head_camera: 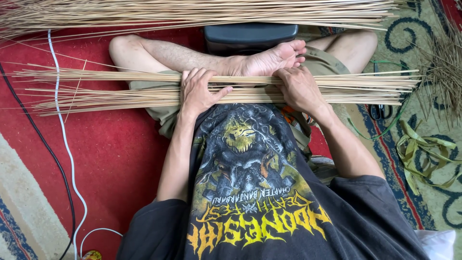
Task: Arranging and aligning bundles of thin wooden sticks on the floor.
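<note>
A long bundle of thin tan sticks lies sideways across my lap, reaching past both knees. My left hand grips it left of the middle, with the fingers over the top and the thumb stretched along the sticks. Just beside my bare foot, my right hand presses down on the same bundle, its fingers curled over the far edge. I sit cross-legged in a dark printed shirt.
A larger sheaf of the same sticks lies across the top. A black box-like object stands behind my foot. Scissors, green leaf strips and dry fibres lie right. White cable and black cable cross the red carpet left.
</note>
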